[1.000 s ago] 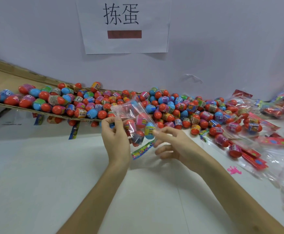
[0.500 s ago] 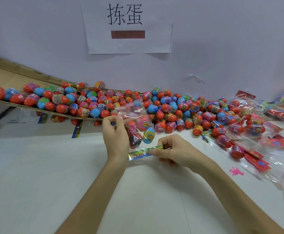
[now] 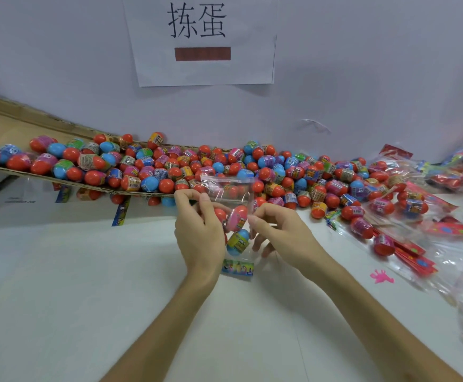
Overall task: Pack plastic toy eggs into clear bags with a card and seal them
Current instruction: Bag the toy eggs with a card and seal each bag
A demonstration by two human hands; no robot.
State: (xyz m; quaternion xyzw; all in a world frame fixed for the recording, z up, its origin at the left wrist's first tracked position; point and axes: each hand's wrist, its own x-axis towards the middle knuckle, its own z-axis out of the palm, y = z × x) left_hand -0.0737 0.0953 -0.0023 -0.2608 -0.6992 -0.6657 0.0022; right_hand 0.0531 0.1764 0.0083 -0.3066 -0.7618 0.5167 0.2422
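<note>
A clear bag (image 3: 229, 193) stands upright above the white table, held between both hands. Inside it I see a pink-and-red egg (image 3: 237, 217), a blue egg with a yellow label (image 3: 238, 242) below it, and a colourful card (image 3: 237, 267) at the bottom. My left hand (image 3: 200, 232) pinches the bag's left side near the top. My right hand (image 3: 277, 230) pinches its right side with thumb and forefinger, the other fingers spread behind the bag. The bag's mouth points up.
A long heap of loose red, blue and pink eggs (image 3: 169, 169) runs along the wall, partly on a cardboard sheet (image 3: 12, 172). Packed bags and red cards (image 3: 412, 205) lie at the right. A pink toy hand (image 3: 382, 277) lies on the table. A paper sign (image 3: 200, 40) hangs above.
My right hand has let go of the card's end, which now sits in the bag's bottom, and has risen to pinch the bag's right side. The bag has turned upright.
</note>
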